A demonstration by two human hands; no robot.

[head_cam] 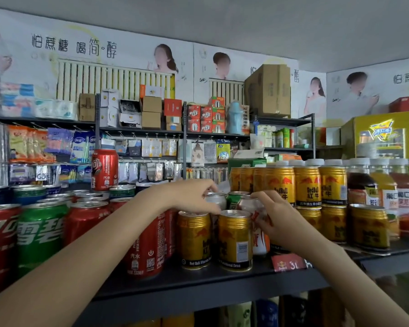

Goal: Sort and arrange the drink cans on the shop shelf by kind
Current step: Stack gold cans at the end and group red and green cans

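White-and-red metal fills my right grip (273, 217): the fingers curl round a white can with red and orange print (257, 223), which stands just behind and to the right of two gold cans (234, 239) at the shelf's front; my hand hides most of its label, so I cannot read the brand. My left hand (194, 197) reaches over from the left, fingers bent down onto the rim of a silver-topped can (216, 199), pinching it at the top; its body is hidden behind the gold cans and my fingers. A green can (234, 200) stands between the two, only its upper part showing. Both forearms stretch up from the lower edge, bare, and converge over the middle of the dark shelf (198, 282). Left of my hands stand red cola cans (147, 246) and a green can with white characters (41, 234), with one red can stacked on top of the back row (104, 169). To the right, gold cans stand in two tiers (307, 185), then capped bottles (383, 182), blurred at the edge. A red price tag (287, 263) sits on the shelf lip. Behind, a far rack (139, 131) carries small boxes and hanging packets below wall posters.
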